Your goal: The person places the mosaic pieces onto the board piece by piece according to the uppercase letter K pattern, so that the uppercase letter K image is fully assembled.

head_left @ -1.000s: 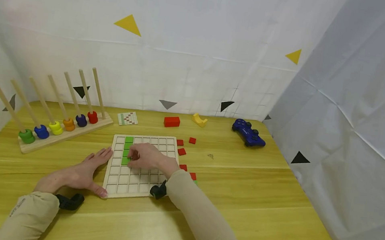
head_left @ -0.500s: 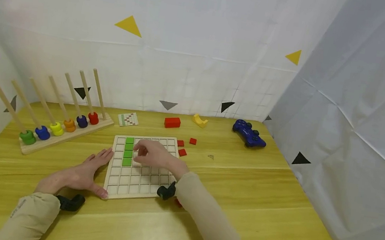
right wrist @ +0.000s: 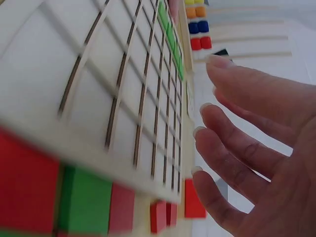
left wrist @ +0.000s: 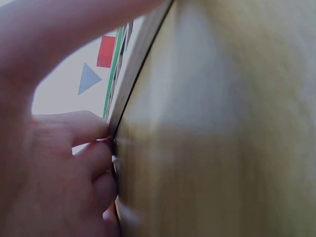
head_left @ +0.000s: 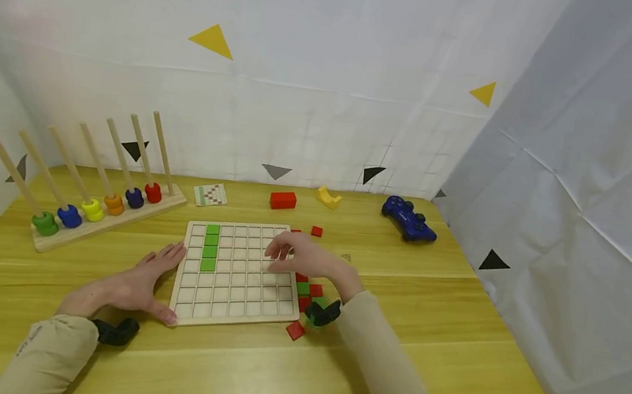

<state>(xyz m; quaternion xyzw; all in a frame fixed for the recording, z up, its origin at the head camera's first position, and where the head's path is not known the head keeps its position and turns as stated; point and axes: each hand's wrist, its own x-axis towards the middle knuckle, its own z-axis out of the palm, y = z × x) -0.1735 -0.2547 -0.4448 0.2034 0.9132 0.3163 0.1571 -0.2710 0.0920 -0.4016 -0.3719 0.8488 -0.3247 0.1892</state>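
A square wooden grid board (head_left: 228, 293) lies on the table, with several green tiles (head_left: 210, 248) set in a line down its second column. My left hand (head_left: 139, 283) rests spread at the board's left edge, thumb at the near corner and fingertips higher up the side. Over the board's right part hovers my right hand (head_left: 308, 257), fingers loosely bent and nothing between them, as the right wrist view also shows. Loose red tiles (head_left: 295, 331) and green tiles (head_left: 303, 288) lie along the board's right edge, partly hidden under the right wrist.
At the left stands a peg rack (head_left: 109, 222) with coloured rings. Behind the board lie a small pattern card (head_left: 210, 195), a red block (head_left: 283, 201) and a yellow arch piece (head_left: 328, 198). A blue game controller (head_left: 409, 220) sits at the back right.
My right hand has drawn back from the green column and moved right, uncovering the row of green tiles and the loose tiles beside the board. My left hand stays where it was.
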